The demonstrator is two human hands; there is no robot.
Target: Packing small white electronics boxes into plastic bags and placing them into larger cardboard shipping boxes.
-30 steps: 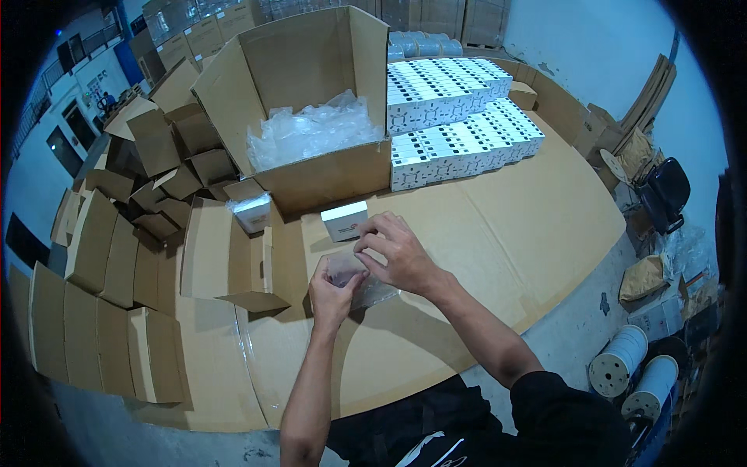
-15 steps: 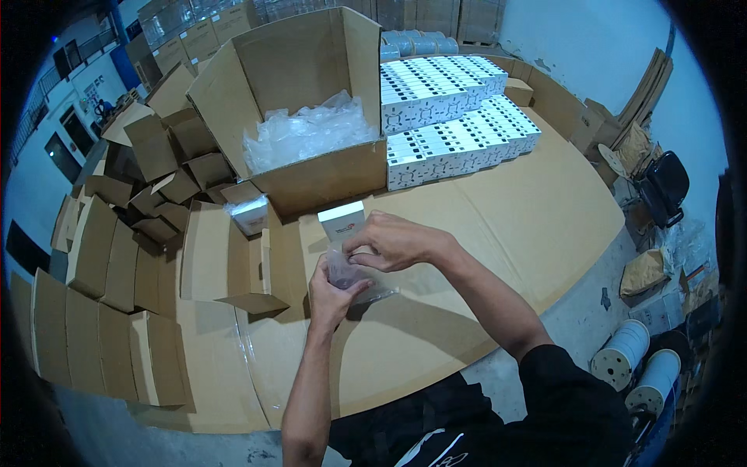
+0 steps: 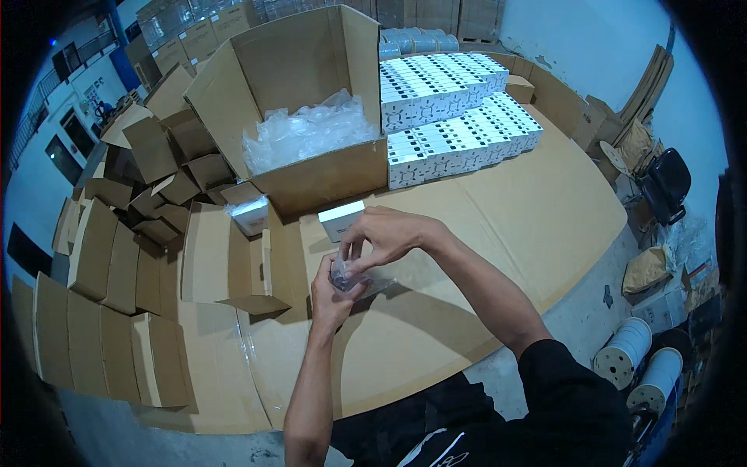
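Note:
Both hands meet over the cardboard-covered table around a clear plastic bag (image 3: 342, 275). My left hand (image 3: 330, 300) is closed round the bag from below. Fingers of my right hand (image 3: 385, 237) pinch at the bag's top from above. Part of the bag sticks out to the right beneath the hands, and the rest is hidden by my fingers. Just beyond them stands a small white box (image 3: 341, 220), partly covered by my right hand. An open carton (image 3: 253, 284) to the left contains another white box (image 3: 250, 216) wrapped in clear plastic.
A big open carton (image 3: 319, 183) full of clear plastic bags (image 3: 311, 132) stands at the back. Beside it on the right are stacked rows of white boxes (image 3: 459, 144). Several open brown cartons (image 3: 101, 265) fill the left side. White cable spools (image 3: 622, 352) lie at the lower right.
My right hand's fingers have moved down and left into the bag's top. The plastic looks more bunched between the hands, with less of it showing on the right.

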